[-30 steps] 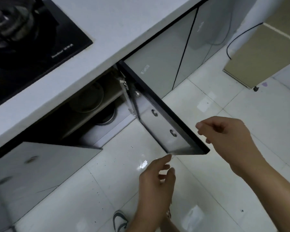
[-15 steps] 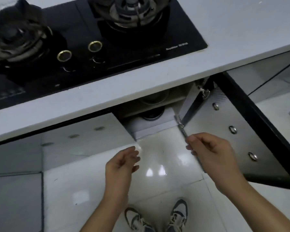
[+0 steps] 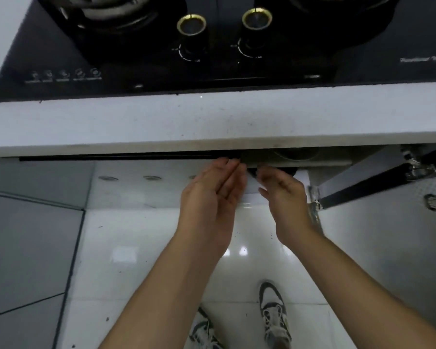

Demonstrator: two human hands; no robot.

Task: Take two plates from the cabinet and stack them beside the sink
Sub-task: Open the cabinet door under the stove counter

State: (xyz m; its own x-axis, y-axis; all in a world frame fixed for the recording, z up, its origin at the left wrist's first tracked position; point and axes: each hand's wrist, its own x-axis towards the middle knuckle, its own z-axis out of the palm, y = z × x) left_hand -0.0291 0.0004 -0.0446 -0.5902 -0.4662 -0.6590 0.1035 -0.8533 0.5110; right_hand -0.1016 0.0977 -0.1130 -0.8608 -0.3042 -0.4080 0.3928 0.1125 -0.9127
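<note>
The cabinet under the counter is open, and its grey door (image 3: pixel 378 238) swings out at the right on a metal hinge (image 3: pixel 419 166). On the shelf inside, a pale round plate rim (image 3: pixel 297 154) shows just below the counter edge. A dark round dish edge (image 3: pixel 291 170) lies beneath the shelf. My left hand (image 3: pixel 212 200) and my right hand (image 3: pixel 282 195) reach side by side toward the cabinet opening, palms facing each other, fingers apart, holding nothing. Their fingertips are at the opening's front edge. No sink is in view.
A white speckled countertop (image 3: pixel 161 122) overhangs the cabinet, with a black gas hob (image 3: pixel 212 46) and two brass-ringed knobs set in it. A closed grey cabinet front (image 3: pixel 30 222) fills the left. My two sneakers (image 3: pixel 275 313) stand on glossy white floor tiles below.
The view has swung left and closer to the counter. Both hands have moved up from mid-air over the floor to the cabinet opening, closer together.
</note>
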